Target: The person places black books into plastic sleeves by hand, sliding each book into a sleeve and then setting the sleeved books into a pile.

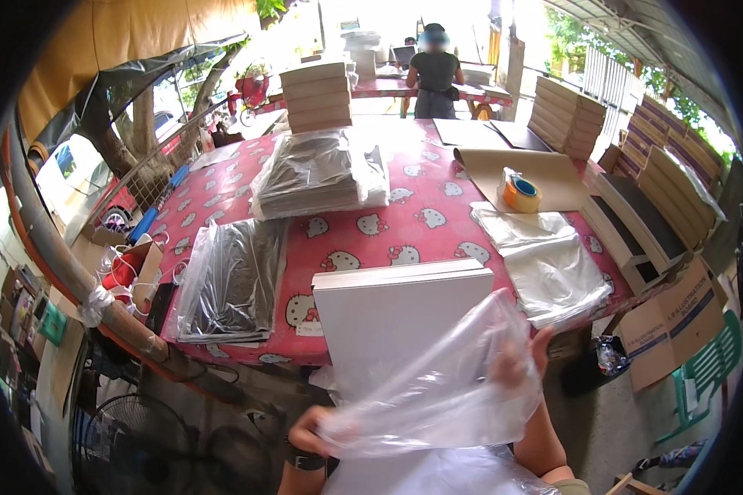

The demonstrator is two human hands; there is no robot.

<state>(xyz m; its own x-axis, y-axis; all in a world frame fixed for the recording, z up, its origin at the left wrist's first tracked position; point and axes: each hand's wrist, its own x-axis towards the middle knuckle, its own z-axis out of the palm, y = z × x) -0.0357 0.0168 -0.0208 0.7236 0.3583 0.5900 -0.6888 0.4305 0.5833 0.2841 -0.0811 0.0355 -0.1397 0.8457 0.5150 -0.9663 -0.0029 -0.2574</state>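
Observation:
A clear plastic bag (437, 388) stretches in front of me between my two hands. My left hand (314, 431), with a dark band at its wrist, is closed on the bag's lower left end. On the other side, my right hand (522, 363) grips the bag; its fingers show partly through the film and are a little blurred. Just beyond the bag, a thick stack of white boards (388, 309) stands at the table's near edge, its lower part covered by the plastic. More clear plastic (421, 474) lies below my hands.
On the pink patterned table (404, 227) lie bagged dark boards (231, 280), a larger wrapped stack (309, 173), flat plastic bags (549, 264) and tape rolls (520, 195). Board stacks (315, 99) rise behind. A fan (136, 441), cardboard box (669, 322) and green chair (710, 371) flank me. Another person (434, 74) stands far off.

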